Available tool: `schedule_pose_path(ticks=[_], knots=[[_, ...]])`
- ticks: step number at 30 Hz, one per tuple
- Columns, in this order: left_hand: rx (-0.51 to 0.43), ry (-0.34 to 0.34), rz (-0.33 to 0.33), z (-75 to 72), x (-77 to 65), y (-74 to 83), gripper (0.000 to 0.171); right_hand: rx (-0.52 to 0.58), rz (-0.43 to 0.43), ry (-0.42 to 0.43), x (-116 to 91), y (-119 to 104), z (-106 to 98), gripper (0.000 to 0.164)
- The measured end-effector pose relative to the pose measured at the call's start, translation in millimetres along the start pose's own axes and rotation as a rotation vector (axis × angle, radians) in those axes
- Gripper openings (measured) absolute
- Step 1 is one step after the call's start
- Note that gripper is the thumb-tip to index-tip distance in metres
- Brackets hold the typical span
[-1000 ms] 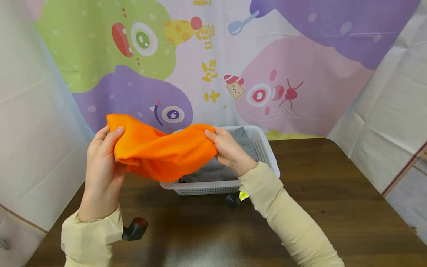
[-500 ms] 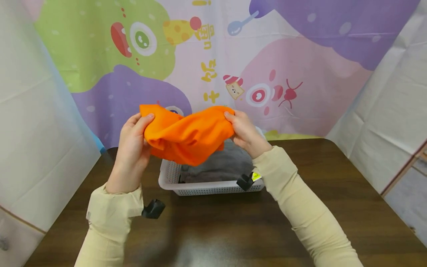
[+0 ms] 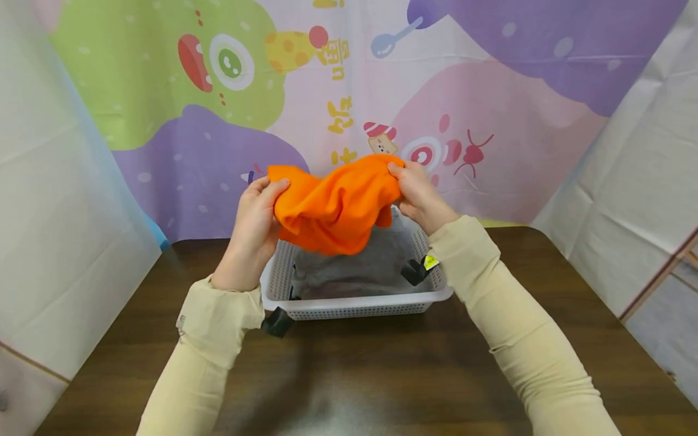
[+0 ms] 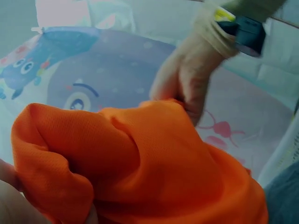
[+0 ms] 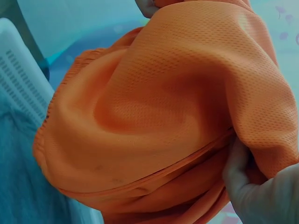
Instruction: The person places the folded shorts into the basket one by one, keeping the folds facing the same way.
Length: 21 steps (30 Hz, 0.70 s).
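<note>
An orange garment (image 3: 338, 209) of mesh fabric hangs bunched between both hands, above a white basket (image 3: 354, 304). My left hand (image 3: 253, 224) pinches its left end, thumb on the near side. The right hand (image 3: 422, 194) grips the opposite end. In the right wrist view the garment (image 5: 163, 112) shows a gathered elastic edge and a long seam, with the right hand's thumb (image 5: 238, 168) tucked into a fold. The left wrist view shows the cloth (image 4: 154, 154) covering most of the left hand's fingers. Grey fabric (image 3: 354, 275) lies inside the basket.
The basket stands on a dark wooden table (image 3: 349, 375) near its back edge. Behind it hangs a cartoon-printed curtain (image 3: 338, 72). White sheets (image 3: 616, 151) flank both sides. Each wrist bears a small black camera (image 3: 278, 323).
Both hands have moved right and upward, away from the body, carrying the orange garment. They have drawn closer together, so the cloth is more bunched. The basket has stayed put.
</note>
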<state>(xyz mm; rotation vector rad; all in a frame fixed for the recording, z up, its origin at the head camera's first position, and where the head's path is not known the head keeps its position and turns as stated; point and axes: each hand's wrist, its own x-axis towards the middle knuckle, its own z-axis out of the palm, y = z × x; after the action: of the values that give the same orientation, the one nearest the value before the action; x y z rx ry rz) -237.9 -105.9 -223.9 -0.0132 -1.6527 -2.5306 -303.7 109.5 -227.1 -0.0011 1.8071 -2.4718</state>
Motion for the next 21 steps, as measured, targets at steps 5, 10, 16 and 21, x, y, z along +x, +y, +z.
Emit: schedule_pose_path(ticks=[5,10,16,21], knots=[[-0.018,-0.02,0.011,2.5,8.5,-7.5,0.018,-0.025,0.019,0.039,5.8,-5.6,-4.5,0.042],[0.015,-0.035,0.014,7.7,17.9,-9.0,0.023,0.008,-0.003,0.076,11.0,-11.4,-6.4,0.04],[0.01,-0.041,0.01,18.6,31.4,-9.7,0.028,0.023,-0.062,0.118,19.6,-24.2,-6.4,0.031],[0.031,-0.031,0.004,25.2,43.5,-13.8,0.032,-0.029,-0.064,0.134,24.2,-34.3,-7.2,0.038]])
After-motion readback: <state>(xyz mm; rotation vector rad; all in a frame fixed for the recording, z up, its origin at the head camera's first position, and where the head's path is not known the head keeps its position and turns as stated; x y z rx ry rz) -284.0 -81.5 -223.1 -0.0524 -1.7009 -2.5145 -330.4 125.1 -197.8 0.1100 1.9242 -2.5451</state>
